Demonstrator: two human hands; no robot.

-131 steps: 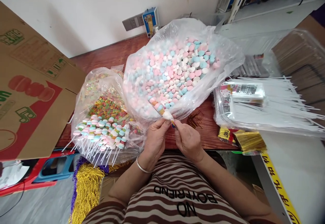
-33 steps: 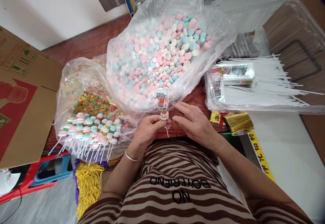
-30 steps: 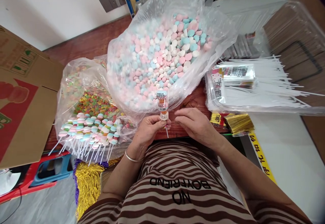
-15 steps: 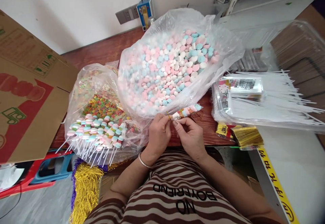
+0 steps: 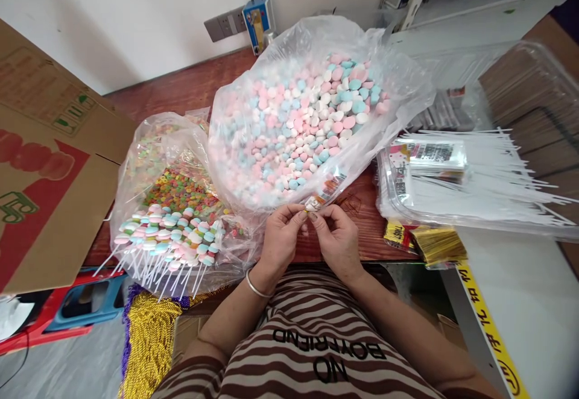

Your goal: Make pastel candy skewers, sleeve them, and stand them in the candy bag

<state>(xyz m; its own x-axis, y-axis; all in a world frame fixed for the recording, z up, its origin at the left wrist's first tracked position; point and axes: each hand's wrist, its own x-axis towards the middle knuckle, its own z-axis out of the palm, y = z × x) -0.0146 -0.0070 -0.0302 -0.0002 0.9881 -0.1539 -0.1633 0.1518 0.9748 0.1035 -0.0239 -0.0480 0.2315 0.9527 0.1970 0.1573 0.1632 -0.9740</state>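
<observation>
In the head view, a clear bag (image 5: 384, 128) of pink, white and blue candies fills the upper centre; a smaller bag (image 5: 131, 176) at centre left holds coloured rings, marshmallow skewers (image 5: 174, 233) at its lower edge. At right, a clear tray (image 5: 389, 206) contains white sticks. Bare tabletop (image 5: 181, 88) shows upper left. Left hand (image 5: 283, 236) and right hand (image 5: 337, 239), fingertips nearly together above the table's front edge, pinch the wrapped candy's (image 5: 326, 191) lower end; its long axis slants toward upper right.

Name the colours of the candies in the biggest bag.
The candies are pink, white and light blue; best: head view.
</observation>
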